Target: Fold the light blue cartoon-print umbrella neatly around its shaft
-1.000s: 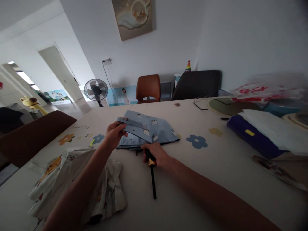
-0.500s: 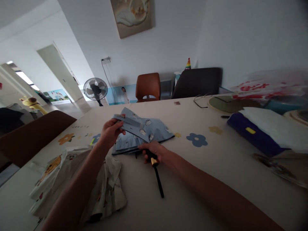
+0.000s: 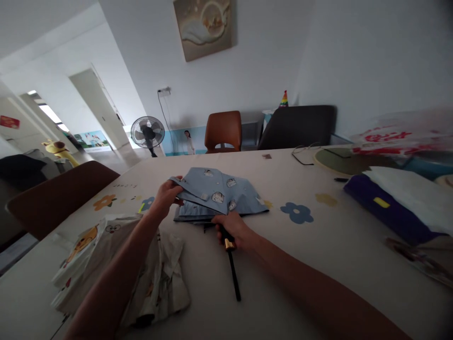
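Note:
A folded light-blue umbrella (image 3: 226, 196) with small cartoon prints lies on the table (image 3: 318, 264) in front of me. My left hand (image 3: 166, 198) pinches the closing strap and a fold of the canopy at its left edge. My right hand (image 3: 231, 225) is wrapped round the black handle (image 3: 233, 274) where a gold ring shows; the thin black wrist cord trails toward me across the tabletop.
A cream cartoon-print cloth bag (image 3: 116, 264) lies under my left forearm. A purple box (image 3: 385, 210) with white cloth, a round board (image 3: 339, 160) and plastic bags sit at the right. Brown chairs (image 3: 53, 193) stand at the left and far side, a fan (image 3: 147, 133) beyond.
The left hand has lowered the strap and fold closer onto the canopy. The right hand shifted the handle slightly, so the cord now points nearly straight toward me.

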`<state>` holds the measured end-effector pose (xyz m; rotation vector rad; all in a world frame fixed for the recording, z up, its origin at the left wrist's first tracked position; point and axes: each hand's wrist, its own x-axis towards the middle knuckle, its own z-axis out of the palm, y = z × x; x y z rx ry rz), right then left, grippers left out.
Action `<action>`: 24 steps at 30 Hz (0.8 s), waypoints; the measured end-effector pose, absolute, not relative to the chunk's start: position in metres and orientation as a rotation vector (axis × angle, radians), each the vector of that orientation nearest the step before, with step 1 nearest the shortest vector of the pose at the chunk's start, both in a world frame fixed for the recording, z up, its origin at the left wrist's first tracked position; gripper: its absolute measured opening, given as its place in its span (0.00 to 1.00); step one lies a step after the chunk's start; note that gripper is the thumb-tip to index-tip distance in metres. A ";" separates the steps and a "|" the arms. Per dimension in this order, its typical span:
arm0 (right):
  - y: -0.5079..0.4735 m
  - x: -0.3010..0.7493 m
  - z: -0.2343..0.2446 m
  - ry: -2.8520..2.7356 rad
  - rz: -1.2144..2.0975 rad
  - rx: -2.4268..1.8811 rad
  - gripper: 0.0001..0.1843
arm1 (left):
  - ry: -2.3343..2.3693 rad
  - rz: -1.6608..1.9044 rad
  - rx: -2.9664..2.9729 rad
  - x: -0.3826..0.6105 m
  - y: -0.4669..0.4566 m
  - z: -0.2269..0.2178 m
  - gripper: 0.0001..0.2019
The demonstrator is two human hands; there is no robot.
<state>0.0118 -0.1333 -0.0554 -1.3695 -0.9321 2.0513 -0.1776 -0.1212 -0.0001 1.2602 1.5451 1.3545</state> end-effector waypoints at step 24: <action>-0.135 0.010 -0.053 -0.951 1.920 -1.495 0.14 | 1.605 0.789 1.154 -0.216 -0.109 -0.049 0.33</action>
